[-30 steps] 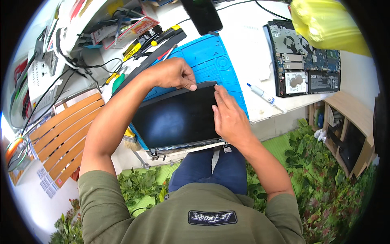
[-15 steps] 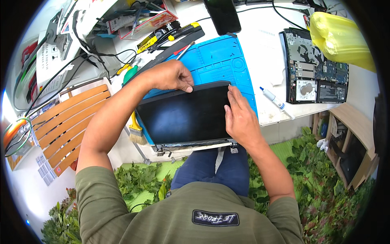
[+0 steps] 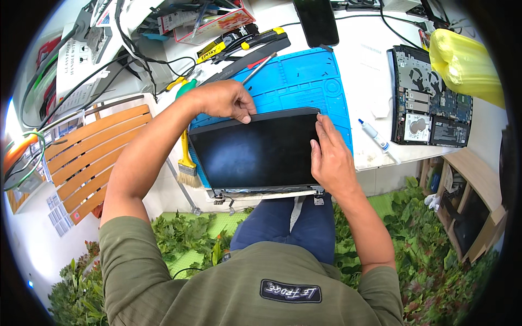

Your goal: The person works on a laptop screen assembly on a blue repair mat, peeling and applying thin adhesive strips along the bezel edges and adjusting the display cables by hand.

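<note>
A laptop screen panel (image 3: 250,152) with a dark frame lies tilted across the front of the blue work mat (image 3: 293,76), its metal hinges at the near edge. At its far edge, my left hand (image 3: 231,102) pinches the frame between thumb and curled fingers. My right hand (image 3: 333,157) lies along the screen's right edge, fingers stretched out together and thumb apart near the glass. Left of the screen is a brush (image 3: 187,168) with a yellow handle. A long dark strip (image 3: 244,58) and a thin rod-like tool (image 3: 260,67) lie beyond my left hand.
An opened laptop base (image 3: 429,100) sits at the right, beside a yellow plastic-wrapped bundle (image 3: 465,65). A white tube (image 3: 375,134) lies right of the mat, a black phone (image 3: 315,22) behind it. Cables and a box of tools (image 3: 217,24) crowd the back left. A slatted wooden chair (image 3: 98,157) stands left.
The view has shifted, so the table's things appear farther right. My left hand has slid slightly left along the screen's far edge. My right hand keeps its place at the right edge.
</note>
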Available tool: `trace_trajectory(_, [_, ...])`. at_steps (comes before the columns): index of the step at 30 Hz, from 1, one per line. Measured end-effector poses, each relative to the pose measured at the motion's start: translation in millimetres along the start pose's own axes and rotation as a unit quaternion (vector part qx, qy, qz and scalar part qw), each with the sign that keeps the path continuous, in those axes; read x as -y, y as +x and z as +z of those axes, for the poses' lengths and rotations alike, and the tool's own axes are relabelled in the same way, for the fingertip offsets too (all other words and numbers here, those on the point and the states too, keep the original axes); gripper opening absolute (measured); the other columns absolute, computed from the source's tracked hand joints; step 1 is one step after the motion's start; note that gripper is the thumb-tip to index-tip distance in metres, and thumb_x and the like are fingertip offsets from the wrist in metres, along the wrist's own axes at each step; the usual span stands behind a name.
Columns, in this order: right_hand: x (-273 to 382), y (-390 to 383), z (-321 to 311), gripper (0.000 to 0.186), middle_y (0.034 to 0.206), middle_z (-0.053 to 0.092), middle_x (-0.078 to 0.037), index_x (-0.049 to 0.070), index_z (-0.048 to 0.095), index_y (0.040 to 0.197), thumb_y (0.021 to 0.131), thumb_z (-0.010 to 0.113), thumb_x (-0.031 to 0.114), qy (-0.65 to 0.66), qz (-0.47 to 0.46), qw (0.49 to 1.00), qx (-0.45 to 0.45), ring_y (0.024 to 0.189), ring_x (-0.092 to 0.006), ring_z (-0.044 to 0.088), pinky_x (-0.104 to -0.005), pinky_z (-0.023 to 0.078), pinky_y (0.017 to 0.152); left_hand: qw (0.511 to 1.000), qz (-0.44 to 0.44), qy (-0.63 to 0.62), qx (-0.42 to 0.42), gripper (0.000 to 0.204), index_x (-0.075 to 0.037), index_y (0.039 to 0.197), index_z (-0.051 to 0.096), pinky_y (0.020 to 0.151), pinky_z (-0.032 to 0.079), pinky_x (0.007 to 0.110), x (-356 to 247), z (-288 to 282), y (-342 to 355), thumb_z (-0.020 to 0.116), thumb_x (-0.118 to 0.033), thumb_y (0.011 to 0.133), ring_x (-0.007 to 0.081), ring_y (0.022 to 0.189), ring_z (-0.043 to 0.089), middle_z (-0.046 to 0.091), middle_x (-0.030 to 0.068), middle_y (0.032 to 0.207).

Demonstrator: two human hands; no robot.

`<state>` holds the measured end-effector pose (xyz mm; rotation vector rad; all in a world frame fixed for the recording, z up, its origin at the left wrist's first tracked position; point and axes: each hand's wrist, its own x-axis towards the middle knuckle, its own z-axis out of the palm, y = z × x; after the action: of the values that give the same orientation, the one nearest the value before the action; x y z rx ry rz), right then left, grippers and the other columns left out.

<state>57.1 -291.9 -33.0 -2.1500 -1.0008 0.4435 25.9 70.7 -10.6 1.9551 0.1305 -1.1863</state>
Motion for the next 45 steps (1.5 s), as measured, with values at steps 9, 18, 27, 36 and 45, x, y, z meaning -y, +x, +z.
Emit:
trace_trajectory(9, [-0.4,0.7,-1.6,0.044,0.156,0.058,-0.029,-0.019,0.061,0.141,0.103,0.064,0.004,0.004,0.003,1.000,0.000,0.126,-0.0456,0.066,-0.0493,0.056,0.109,0.995,-0.020,0.100,-0.020,0.013,-0.001,0.106,0.079,0.082,0.060,0.031,18.5,7.3,-24.2,0.081,0.000,0.094,0.0159,0.084,0.078,0.078,0.0038,0.087])
trace_trajectory(18, [-0.7,-3.1,0.8,0.046,0.157,0.058,-0.028,-0.018,0.063,0.140,0.101,0.067,0.006,0.003,-0.005,1.000,-0.020,0.124,-0.0447,0.067,-0.0480,0.056,0.108,0.994,0.075,0.007,-0.075,0.024,-0.002,0.118,0.080,0.086,0.059,0.035,-12.1,21.6,10.9,0.084,-0.008,0.096,0.0174,0.092,0.073,0.077,0.0085,0.103])
trace_trajectory(27, [-3.9,-5.8,1.2,0.049,0.156,0.056,-0.033,-0.022,0.060,0.141,0.101,0.066,0.007,0.005,-0.011,1.000,-0.016,0.126,-0.0446,0.066,-0.0466,0.057,0.110,0.994,0.070,0.035,-0.070,0.029,-0.002,0.120,0.082,0.084,0.059,0.038,-42.1,27.4,37.6,0.085,-0.021,0.098,0.0232,0.088,0.076,0.082,0.0135,0.100])
trace_trajectory(36, [-3.0,-8.0,0.3,0.048,0.154,0.056,-0.034,-0.022,0.060,0.140,0.101,0.066,0.006,0.002,0.000,1.000,-0.015,0.125,-0.0447,0.066,-0.0473,0.057,0.109,0.980,0.098,-0.022,-0.174,0.026,-0.002,0.118,0.084,0.086,0.059,0.037,-87.7,55.4,83.1,0.084,-0.022,0.100,0.0211,0.091,0.077,0.084,0.0133,0.103])
trace_trajectory(45, [-16.1,-14.2,9.4,0.047,0.149,0.060,-0.033,-0.016,0.063,0.141,0.100,0.072,0.006,0.064,-0.002,0.994,-0.089,0.118,-0.0466,0.069,-0.0491,0.058,0.106,0.980,0.070,0.012,-0.188,0.019,-0.006,0.106,0.084,0.082,0.059,0.044,-95.6,57.0,89.0,0.077,-0.023,0.099,0.0320,0.086,0.078,0.082,0.0154,0.093])
